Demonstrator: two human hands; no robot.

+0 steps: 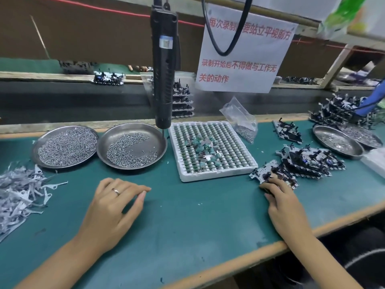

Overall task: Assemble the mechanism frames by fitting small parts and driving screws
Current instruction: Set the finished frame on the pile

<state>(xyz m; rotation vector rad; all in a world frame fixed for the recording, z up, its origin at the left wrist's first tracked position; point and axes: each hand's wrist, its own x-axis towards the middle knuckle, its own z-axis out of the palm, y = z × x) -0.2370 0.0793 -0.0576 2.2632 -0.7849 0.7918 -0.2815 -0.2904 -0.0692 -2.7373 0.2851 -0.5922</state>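
The right hand [280, 200] reaches to the near end of the pile of black-and-white mechanism frames [300, 161], its fingertips curled onto the nearest frame [268, 175] at that frame's near edge; whether they have actually pinched it or only press on it cannot be told, since the fingers hide the contact. It looks like the start of a cycle: drawing one frame off the stack toward the bare middle of the green bench mat [187, 215], where there is room to work. The left hand [116, 202], wearing a ring, rests palm-down on the mat with fingers loosely spread and holding nothing, probably waiting to steady the frame or fetch a part. Supplies are ranged in an arc within reach: a heap of thin grey stamped metal levers [18, 195] at far left, two round steel dishes of small silver screws [64, 147] [132, 146], and a white foam tray of small green components [210, 149] with some loose ones lying on top. The black electric screwdriver [163, 67] hangs from above with its bit just over the second dish, so it can be pulled down without being picked up. A clear bag of screws [241, 119] and more dishes [337, 142] sit farther right.
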